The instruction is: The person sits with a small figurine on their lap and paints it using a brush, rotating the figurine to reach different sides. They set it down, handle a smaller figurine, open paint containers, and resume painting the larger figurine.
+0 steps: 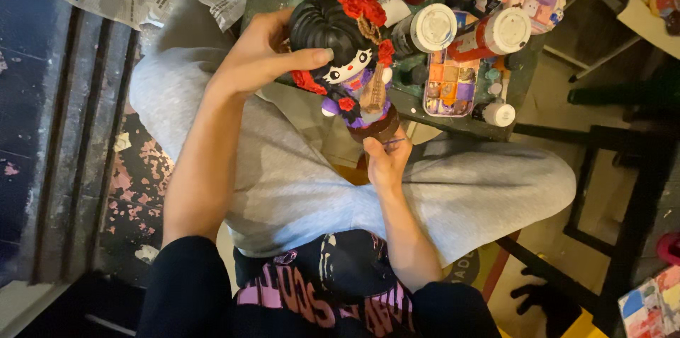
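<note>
Head camera looks down on fingers (322,55) of the left hand (258,55) wrapped over the black hair of a painted doll (350,62), thumb pressed beside its face. Below, the right hand (386,161) grips the doll's brown base and pinches a thin brush (391,142). The doll hangs tilted over grey-trousered knees, just in front of the bench (418,108), where a paint palette (451,83) and white-capped bottles (432,29) crowd together.
</note>
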Motion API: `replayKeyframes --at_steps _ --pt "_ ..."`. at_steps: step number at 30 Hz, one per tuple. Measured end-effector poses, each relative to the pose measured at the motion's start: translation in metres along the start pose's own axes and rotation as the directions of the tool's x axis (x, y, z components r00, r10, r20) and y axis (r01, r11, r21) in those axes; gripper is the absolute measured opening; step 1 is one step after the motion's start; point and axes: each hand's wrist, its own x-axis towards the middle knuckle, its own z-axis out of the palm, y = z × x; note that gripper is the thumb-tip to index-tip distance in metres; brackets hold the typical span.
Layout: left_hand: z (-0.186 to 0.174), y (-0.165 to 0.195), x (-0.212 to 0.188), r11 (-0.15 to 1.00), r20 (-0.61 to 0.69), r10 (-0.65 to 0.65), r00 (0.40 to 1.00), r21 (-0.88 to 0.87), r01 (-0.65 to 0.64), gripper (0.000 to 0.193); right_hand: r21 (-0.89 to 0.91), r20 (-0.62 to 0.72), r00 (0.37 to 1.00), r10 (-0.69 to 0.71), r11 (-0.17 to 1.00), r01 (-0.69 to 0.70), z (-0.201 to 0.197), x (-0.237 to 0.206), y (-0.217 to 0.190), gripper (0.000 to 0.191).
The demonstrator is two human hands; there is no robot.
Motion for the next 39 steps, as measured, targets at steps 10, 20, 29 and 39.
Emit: replayKeyframes --at_steps 10,20,29,39 --pt "0.001 0.004 -0.002 1.000 -0.003 -0.006 1.000 -0.019 0.006 0.055 -0.023 0.002 1.000 0.015 1.000 -0.014 -0.001 -0.001 0.001 0.064" --pt "0.001 0.007 -0.005 1.000 0.011 0.015 1.000 -0.014 -0.015 0.065 -0.043 -0.007 1.000 0.027 0.999 -0.027 -0.002 -0.002 0.002 0.063" --pt "-0.002 0.003 -0.007 0.993 -0.033 0.119 0.992 -0.021 -0.120 0.072 -0.103 0.045 0.998 0.037 0.994 -0.033 -0.003 0.001 0.006 0.064" --pt "0.006 0.021 -0.027 0.903 -0.147 0.326 0.934 0.339 -0.262 0.079 -0.417 -0.216 0.976 -0.025 0.906 -0.069 0.010 0.005 -0.038 0.046"
